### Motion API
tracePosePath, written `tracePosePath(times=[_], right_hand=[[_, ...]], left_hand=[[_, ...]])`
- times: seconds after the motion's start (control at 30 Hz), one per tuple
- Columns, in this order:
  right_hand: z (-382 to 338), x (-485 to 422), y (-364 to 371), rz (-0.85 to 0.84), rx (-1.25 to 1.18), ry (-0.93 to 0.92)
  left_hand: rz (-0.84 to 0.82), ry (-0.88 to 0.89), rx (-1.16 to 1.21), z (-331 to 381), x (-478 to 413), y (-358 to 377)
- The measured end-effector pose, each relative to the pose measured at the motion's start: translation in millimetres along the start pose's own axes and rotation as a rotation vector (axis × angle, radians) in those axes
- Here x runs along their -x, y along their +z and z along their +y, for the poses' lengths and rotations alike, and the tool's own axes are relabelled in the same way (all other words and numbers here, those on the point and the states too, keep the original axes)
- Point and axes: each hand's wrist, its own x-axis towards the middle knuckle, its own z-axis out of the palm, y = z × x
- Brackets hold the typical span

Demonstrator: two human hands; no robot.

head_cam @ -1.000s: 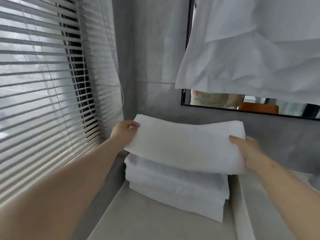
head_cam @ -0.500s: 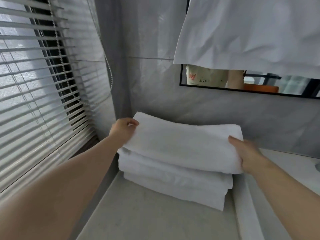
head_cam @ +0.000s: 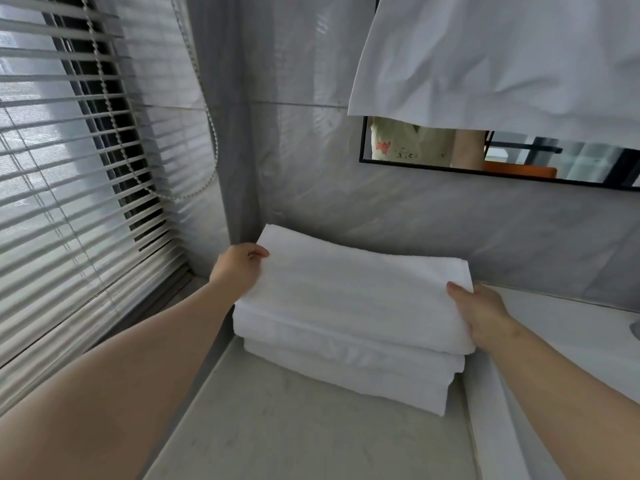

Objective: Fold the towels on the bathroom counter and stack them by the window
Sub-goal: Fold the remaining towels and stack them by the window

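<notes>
A folded white towel (head_cam: 349, 292) lies on top of a stack of folded white towels (head_cam: 346, 368) in the counter's far left corner, beside the window. My left hand (head_cam: 235, 268) grips the top towel's left end, thumb over its upper face. At the right end my right hand (head_cam: 481, 313) grips it too, thumb on top and fingers hidden beneath. The top towel rests on the stack, its left side overhanging a little.
The pale stone counter (head_cam: 294, 431) runs toward me. A window with slatted blinds (head_cam: 76, 188) and a bead cord fills the left. A grey tiled wall stands behind the stack. A white cloth (head_cam: 502, 53) hangs over a black-framed mirror (head_cam: 519, 157) at upper right.
Both hands have lowered the top towel onto the stack; its right end, which hung above, now lies on the towels. My view has tilted down.
</notes>
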Motion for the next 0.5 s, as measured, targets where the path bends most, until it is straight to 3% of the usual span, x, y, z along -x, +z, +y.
tracePosePath(times=[0.17,0.37,0.5], right_hand=[[-0.9,0.9,1.7,0.078,0.167,-0.082],[-18.9,15.1,5.4,0.163,0.575,-0.247],[-31.8,34.8,10.6,0.113,0.692,-0.344]], left_hand=[[-0.013,0.033,-0.199,3.1,6.0,3.2],[0.022,0.137,-0.412,16.0,19.5,-2.2],[0.037,0.248,-0.459,34.7,39.3,-8.4]])
